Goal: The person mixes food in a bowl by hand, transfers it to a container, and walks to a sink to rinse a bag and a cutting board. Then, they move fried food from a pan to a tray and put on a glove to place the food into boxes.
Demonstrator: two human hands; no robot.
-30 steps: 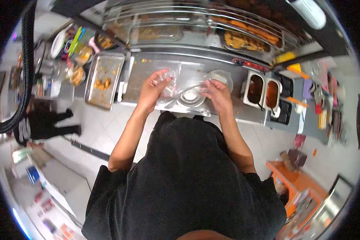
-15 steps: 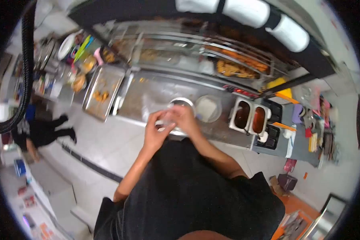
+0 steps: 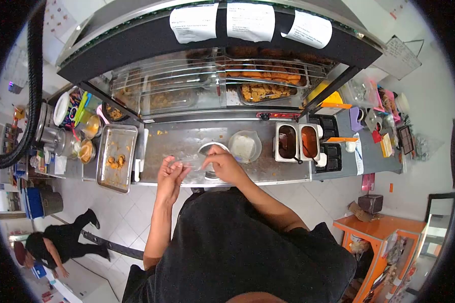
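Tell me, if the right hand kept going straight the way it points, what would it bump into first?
Probably the left hand, pinching the same clear plastic bag. The right hand points that way, though depth is hard to judge.

Three printed paper sheets point(image 3: 247, 21) hang on the far display case's point(image 3: 212, 86) dark top, their text seemingly too small to read.

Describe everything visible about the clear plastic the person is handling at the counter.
The clear plastic piece looks thin, see-through and crinkled, like a bag or film; which one cannot be told. It stretches between the left hand and the right hand, both pinching it, just above the steel counter, partly over a round metal bowl.
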